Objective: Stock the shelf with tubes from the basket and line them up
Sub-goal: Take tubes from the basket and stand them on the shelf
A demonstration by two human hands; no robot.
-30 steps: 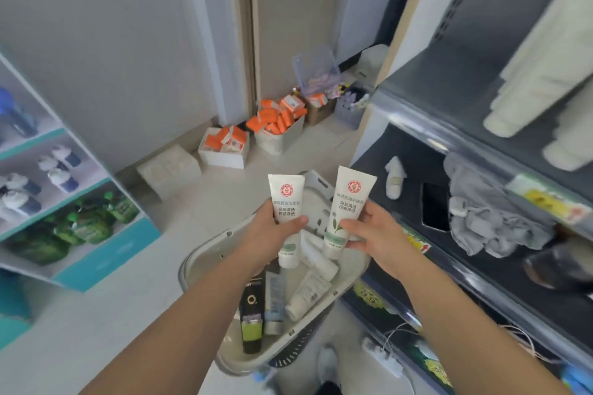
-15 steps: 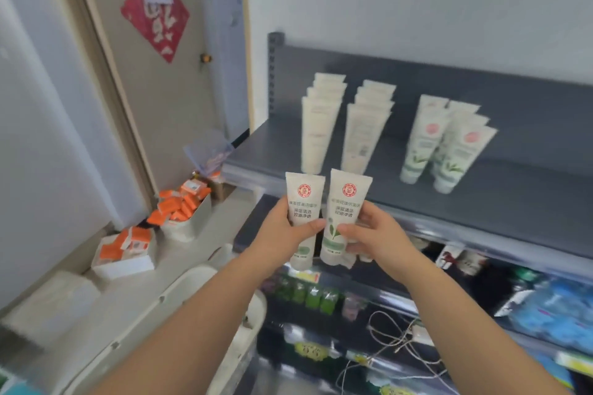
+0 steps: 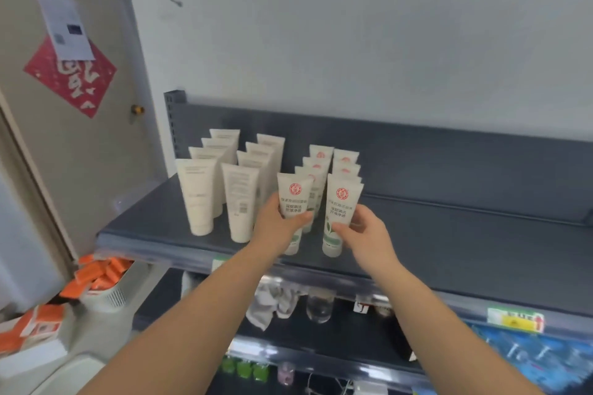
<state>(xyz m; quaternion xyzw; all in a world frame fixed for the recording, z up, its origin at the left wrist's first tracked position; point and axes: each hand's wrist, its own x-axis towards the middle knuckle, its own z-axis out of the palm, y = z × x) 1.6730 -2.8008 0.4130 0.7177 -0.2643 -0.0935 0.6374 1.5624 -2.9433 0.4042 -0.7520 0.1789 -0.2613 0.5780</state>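
My left hand (image 3: 278, 224) grips a white tube with a red round logo (image 3: 293, 194), upright, cap down, at the front of the dark grey shelf (image 3: 449, 244). My right hand (image 3: 364, 231) holds a second identical tube (image 3: 342, 202) just to its right, also upright. Both tubes stand at the head of two rows of matching red-logo tubes (image 3: 321, 159). To the left stand two rows of plain white tubes (image 3: 197, 196). The basket's pale rim (image 3: 48, 375) shows at the bottom left corner.
The shelf's right half is bare. Below hang a grey cloth (image 3: 272, 301) and a glass (image 3: 319, 303) on the lower shelf, with price tags (image 3: 515, 319) on the shelf edge. Orange boxes (image 3: 96, 276) sit in white bins on the floor at left, beside a door.
My view swung up from the basket to the shelf. Both hands carried their tubes from above the basket forward onto the shelf, in front of the red-logo rows.
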